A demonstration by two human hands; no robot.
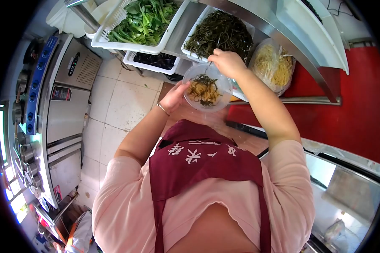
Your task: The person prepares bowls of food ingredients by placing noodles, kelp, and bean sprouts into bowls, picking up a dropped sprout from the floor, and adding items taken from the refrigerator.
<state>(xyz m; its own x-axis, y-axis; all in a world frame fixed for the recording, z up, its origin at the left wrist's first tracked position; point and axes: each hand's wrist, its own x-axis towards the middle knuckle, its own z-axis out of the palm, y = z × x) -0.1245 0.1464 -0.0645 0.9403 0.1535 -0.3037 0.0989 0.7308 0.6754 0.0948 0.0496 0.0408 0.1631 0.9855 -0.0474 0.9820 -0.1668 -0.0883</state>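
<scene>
My left hand (174,98) grips the left side of a clear round bowl (217,104). Inside the bowl lie yellowish strips (203,92) with dark green seaweed strands around them. My right hand (227,62) is closed at the bowl's upper right rim, its fingers pinched on some dark seaweed strands that hang toward the bowl. Just above the bowl, a white tray (191,37) holds a heap of dark green shredded seaweed (219,33).
A white basket (100,39) of leafy greens sits upper left, above a tray of black food (155,60). Right of the seaweed is a plastic bag of noodles (272,69). A metal shelf edge (295,40) crosses above the red surface (359,101). A stove (40,84) stands left.
</scene>
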